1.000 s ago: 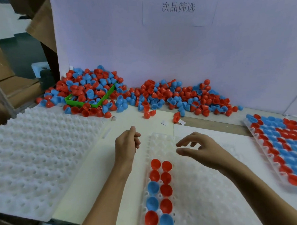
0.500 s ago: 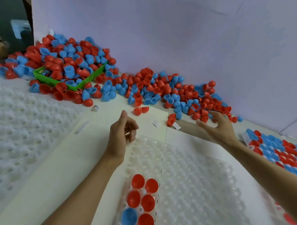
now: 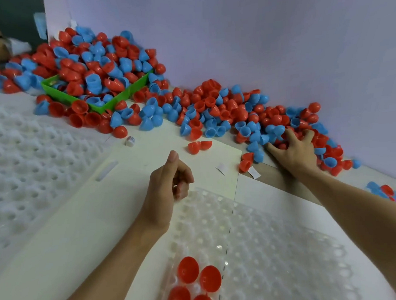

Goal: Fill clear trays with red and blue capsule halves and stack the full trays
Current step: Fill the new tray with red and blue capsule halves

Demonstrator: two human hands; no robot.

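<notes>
- Sitting nearest the camera, a clear plastic tray with rows of round dimples (image 3: 276, 255) lies on the white table (image 3: 60, 235), and four red capsule halves (image 3: 199, 283) fill pockets at its near left corner, dome side up.
- Hovering above the tray's far left corner, the left hand (image 3: 169, 187) has its fingers loosely curled toward the palm and the thumb pointing up; nothing shows in its grasp.
- To the left, a white foam sheet with moulded dimples (image 3: 23, 162) covers that side of the table.
- Cream paper sheets (image 3: 147, 156) lie under the left hand, with a small white block (image 3: 130, 141) and paper scraps on them; two loose red halves (image 3: 199, 146) rest just beyond.
- A strip of brown surface (image 3: 282, 180) shows between the sheets on the right.
- Farther right, the right hand (image 3: 293, 150) lies palm down on the long pile of red and blue capsule halves (image 3: 225, 112), fingers spread and bent into the pieces; whether it has hold of one cannot be told.
- At the right edge, a few more blue and red halves (image 3: 389, 192) are partly cut off.
- At far left, a green plastic bin (image 3: 113, 101) is heaped with capsule halves that spill round it.
- Behind the pile stands a pale lilac wall panel (image 3: 255, 34), with a dark gap (image 3: 9, 13) at the upper left.
</notes>
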